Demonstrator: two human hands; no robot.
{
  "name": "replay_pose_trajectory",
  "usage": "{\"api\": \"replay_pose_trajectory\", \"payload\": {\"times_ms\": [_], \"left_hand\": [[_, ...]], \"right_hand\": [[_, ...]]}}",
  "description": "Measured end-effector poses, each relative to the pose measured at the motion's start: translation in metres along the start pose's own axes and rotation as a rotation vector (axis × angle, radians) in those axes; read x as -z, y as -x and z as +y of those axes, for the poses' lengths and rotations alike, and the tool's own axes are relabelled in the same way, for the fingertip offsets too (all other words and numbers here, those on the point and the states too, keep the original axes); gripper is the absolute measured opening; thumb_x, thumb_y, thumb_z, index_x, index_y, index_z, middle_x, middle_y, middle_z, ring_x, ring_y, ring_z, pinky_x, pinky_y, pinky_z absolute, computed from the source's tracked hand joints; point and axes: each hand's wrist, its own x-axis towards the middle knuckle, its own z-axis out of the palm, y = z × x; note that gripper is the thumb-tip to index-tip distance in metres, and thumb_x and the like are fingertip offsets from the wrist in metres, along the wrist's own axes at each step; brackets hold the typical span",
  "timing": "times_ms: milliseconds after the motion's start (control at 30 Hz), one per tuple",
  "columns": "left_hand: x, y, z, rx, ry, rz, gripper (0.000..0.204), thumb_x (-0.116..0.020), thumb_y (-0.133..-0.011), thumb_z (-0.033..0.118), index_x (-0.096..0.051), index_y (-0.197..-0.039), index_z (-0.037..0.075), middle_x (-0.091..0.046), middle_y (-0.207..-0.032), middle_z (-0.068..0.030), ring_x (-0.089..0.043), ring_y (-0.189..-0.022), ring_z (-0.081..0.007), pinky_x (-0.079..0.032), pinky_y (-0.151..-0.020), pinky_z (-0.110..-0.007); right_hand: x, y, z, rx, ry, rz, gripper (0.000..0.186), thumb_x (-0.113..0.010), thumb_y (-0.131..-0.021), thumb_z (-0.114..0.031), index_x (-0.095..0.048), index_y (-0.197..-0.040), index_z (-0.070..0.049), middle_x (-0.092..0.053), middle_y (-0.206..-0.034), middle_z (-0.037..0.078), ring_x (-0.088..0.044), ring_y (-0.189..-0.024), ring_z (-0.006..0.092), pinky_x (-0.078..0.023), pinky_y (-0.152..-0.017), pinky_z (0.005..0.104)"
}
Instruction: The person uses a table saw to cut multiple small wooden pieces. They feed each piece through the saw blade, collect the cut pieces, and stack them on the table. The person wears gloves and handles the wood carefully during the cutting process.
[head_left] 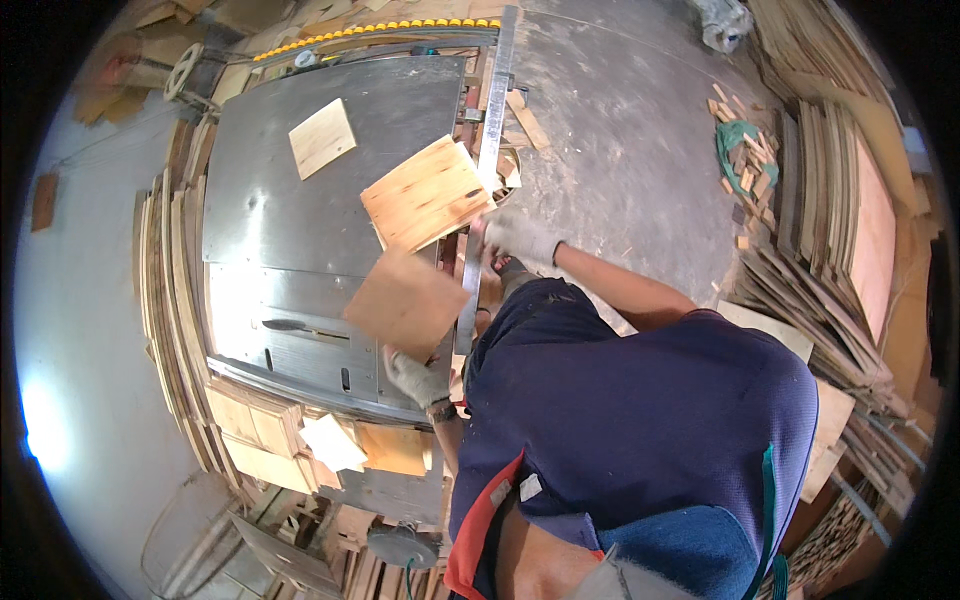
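Note:
My gloved left hand (418, 380) grips the near corner of a square plywood piece (405, 303), which is slightly blurred and tilted above the metal saw table (300, 230). My gloved right hand (520, 238) is beside the right corner of a small stack of square plywood pieces (425, 190). Its fingers are smeared by motion, so whether they touch the stack is unclear. Another square plywood piece (323, 138) lies alone farther back on the table. A dark saw blade (284, 325) sticks up from a slot in the table, left of the held piece.
Cut boards (260, 425) are stacked beside the table's lower edge, and long boards (170, 300) lean along its left. A metal rail (493, 120) borders the table's right side. Wood offcuts with a green sack (740, 155) lie on the floor. Plywood sheets (840, 200) stand at the right.

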Motion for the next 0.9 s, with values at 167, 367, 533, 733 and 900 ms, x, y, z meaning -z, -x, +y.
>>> {"api": "replay_pose_trajectory", "payload": {"times_ms": [167,367,533,733,900], "left_hand": [[-0.056,0.003,0.004,0.056,0.219,-0.345,0.042,-0.039,-0.106,0.035,-0.057,-0.123,0.001,-0.066,-0.108,-0.0129,-0.068,-0.083,-0.0227,-0.056,-0.057,-0.035],[-0.091,-0.041,0.0,-0.211,-0.074,-0.401,0.042,-0.048,-0.105,0.036,-0.06,-0.125,0.002,-0.068,-0.11,-0.013,-0.066,-0.087,-0.0182,-0.054,-0.073,-0.034],[-0.117,-0.085,0.006,-0.556,-0.501,-0.103,0.031,-0.059,-0.092,0.027,-0.061,-0.112,0.003,-0.064,-0.105,-0.0236,-0.063,-0.092,-0.0433,-0.05,-0.081,-0.049],[-0.126,-0.134,-0.032,-0.626,-0.813,-0.064,0.031,-0.062,-0.088,0.027,-0.062,-0.108,0.003,-0.061,-0.104,-0.0232,-0.061,-0.093,-0.045,-0.05,-0.082,-0.052],[-0.119,-0.102,-0.028,-0.607,-0.638,-0.099,0.032,-0.064,-0.086,0.027,-0.062,-0.106,0.003,-0.061,-0.103,-0.0229,-0.06,-0.095,-0.0464,-0.05,-0.086,-0.052]], "right_hand": [[-0.023,0.0,-0.036,0.337,0.32,-0.034,0.043,-0.058,-0.095,-0.036,-0.064,-0.114,0.002,-0.069,-0.097,0.013,-0.066,-0.097,0.023,-0.051,-0.087,0.0362],[0.007,-0.111,-0.155,0.25,-0.326,-0.109,0.036,-0.063,-0.098,-0.034,-0.062,-0.118,-0.004,-0.069,-0.098,0.008,-0.069,-0.084,0.0186,-0.058,-0.07,0.0354],[0.038,-0.129,-0.129,0.679,0.483,0.534,0.041,-0.064,-0.095,-0.034,-0.064,-0.114,0.003,-0.07,-0.094,0.014,-0.069,-0.085,0.0237,-0.055,-0.075,0.0359],[0.024,-0.063,-0.04,0.264,1.025,0.389,0.065,-0.067,-0.081,-0.051,-0.064,-0.119,0.002,-0.062,-0.112,0.035,-0.062,-0.105,0.0471,-0.049,-0.092,0.0535],[0.017,-0.064,0.01,0.678,1.201,0.718,0.058,-0.07,-0.081,-0.038,-0.061,-0.121,0.002,-0.059,-0.12,0.033,-0.059,-0.11,0.0462,-0.047,-0.096,0.0495]]}}
